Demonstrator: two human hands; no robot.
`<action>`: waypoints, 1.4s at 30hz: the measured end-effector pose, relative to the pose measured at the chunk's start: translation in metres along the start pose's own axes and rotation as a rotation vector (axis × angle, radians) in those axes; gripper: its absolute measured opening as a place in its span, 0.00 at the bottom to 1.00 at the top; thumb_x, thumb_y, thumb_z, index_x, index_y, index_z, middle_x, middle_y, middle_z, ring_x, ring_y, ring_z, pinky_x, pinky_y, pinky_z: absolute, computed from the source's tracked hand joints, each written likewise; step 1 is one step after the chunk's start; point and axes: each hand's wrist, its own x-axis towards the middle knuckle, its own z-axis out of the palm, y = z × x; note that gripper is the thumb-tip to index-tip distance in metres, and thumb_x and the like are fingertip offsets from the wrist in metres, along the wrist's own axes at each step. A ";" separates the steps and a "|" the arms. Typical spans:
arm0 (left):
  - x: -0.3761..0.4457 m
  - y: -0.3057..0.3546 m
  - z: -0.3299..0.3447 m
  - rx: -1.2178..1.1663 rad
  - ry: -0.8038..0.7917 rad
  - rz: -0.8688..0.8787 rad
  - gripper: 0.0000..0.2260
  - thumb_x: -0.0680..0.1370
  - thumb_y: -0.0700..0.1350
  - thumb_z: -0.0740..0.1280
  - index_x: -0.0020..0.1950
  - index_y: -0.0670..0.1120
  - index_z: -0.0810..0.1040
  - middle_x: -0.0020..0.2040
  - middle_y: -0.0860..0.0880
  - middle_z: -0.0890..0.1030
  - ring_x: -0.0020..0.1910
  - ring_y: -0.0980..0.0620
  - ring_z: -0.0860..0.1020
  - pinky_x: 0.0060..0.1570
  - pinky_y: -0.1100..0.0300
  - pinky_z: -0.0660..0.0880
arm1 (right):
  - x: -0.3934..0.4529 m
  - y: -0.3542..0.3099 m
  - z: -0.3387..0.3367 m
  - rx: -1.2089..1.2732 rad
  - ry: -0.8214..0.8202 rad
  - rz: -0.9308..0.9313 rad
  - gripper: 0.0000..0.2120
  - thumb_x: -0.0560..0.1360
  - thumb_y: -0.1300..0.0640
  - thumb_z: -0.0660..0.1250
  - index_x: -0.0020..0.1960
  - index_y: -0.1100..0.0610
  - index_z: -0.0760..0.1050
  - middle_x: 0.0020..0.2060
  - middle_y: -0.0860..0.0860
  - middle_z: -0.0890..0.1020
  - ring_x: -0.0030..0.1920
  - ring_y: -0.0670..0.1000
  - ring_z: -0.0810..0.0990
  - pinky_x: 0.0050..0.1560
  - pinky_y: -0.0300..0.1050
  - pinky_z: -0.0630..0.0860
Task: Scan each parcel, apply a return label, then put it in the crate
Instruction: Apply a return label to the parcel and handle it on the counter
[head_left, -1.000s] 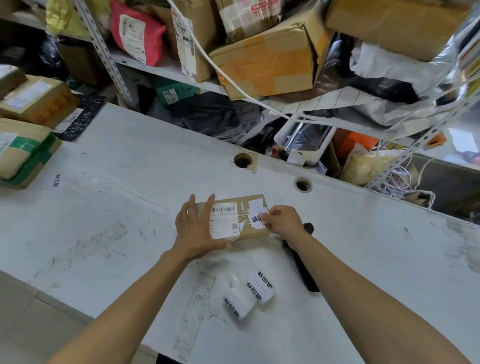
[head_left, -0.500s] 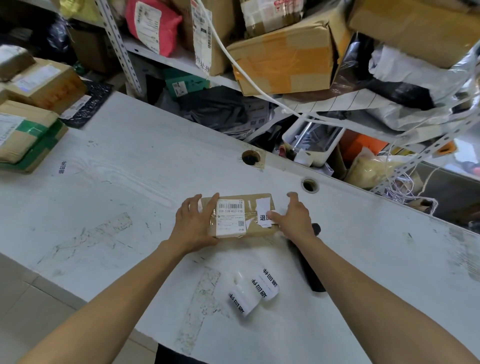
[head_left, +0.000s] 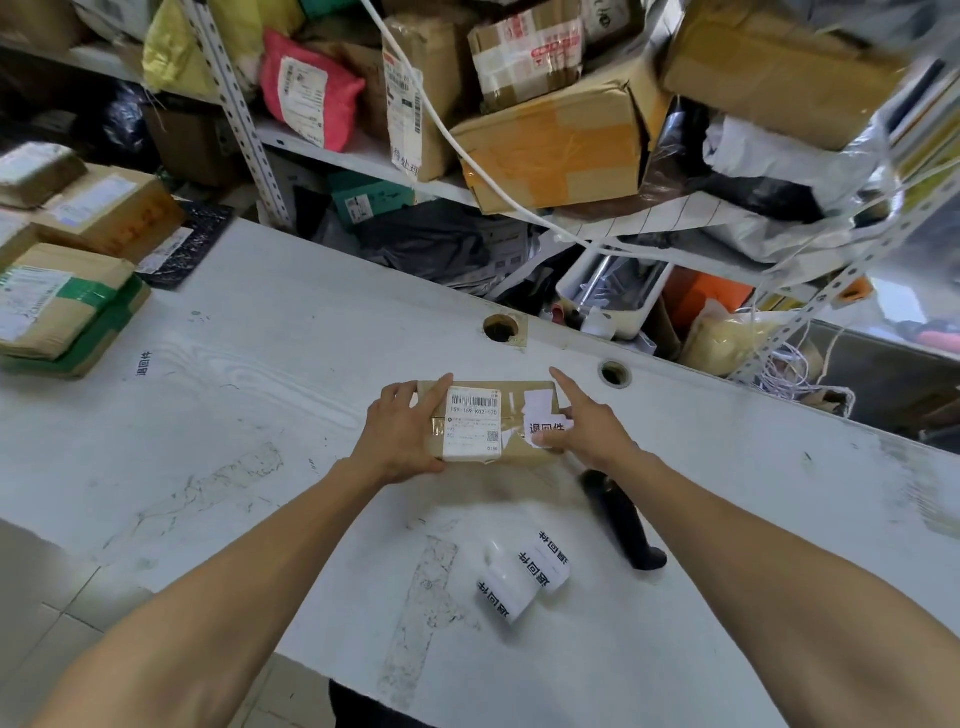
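Observation:
A small brown cardboard parcel lies on the white table in the middle of the view. It carries a white barcode shipping label and, at its right end, a white return label with black characters. My left hand grips the parcel's left end, thumb at the near edge. My right hand is at its right end, thumb on the return label and index finger stretched along the far corner. A roll of return labels lies nearer to me, with a black handheld scanner to its right.
More cardboard parcels are stacked at the table's left end beside a black mailer. Behind the table, metal shelves are crammed with boxes and bags. Two round cable holes sit near the table's far edge. No crate is in view.
My right hand moved from pinching the label's edge to the parcel's right end, thumb now pressing the label. The left hand kept its grip; the camera moved a little closer.

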 end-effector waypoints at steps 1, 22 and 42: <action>-0.001 0.001 -0.005 -0.009 0.021 0.011 0.56 0.65 0.60 0.78 0.82 0.55 0.45 0.75 0.43 0.64 0.74 0.41 0.59 0.70 0.44 0.63 | -0.004 -0.002 -0.004 -0.009 0.002 -0.015 0.49 0.70 0.54 0.79 0.79 0.40 0.51 0.64 0.57 0.78 0.63 0.55 0.77 0.55 0.42 0.71; -0.031 0.096 -0.062 -0.046 -0.035 0.529 0.62 0.65 0.61 0.80 0.81 0.54 0.35 0.81 0.44 0.57 0.80 0.39 0.37 0.74 0.34 0.35 | -0.195 0.018 0.009 -0.355 0.542 0.151 0.60 0.64 0.40 0.78 0.79 0.40 0.37 0.72 0.53 0.71 0.78 0.61 0.52 0.76 0.62 0.52; -0.283 0.391 0.089 0.217 -0.387 1.534 0.62 0.65 0.66 0.76 0.78 0.56 0.29 0.82 0.45 0.55 0.79 0.39 0.36 0.72 0.32 0.34 | -0.618 0.132 0.161 0.001 1.077 1.060 0.63 0.61 0.39 0.80 0.79 0.40 0.37 0.75 0.56 0.66 0.78 0.59 0.52 0.73 0.59 0.52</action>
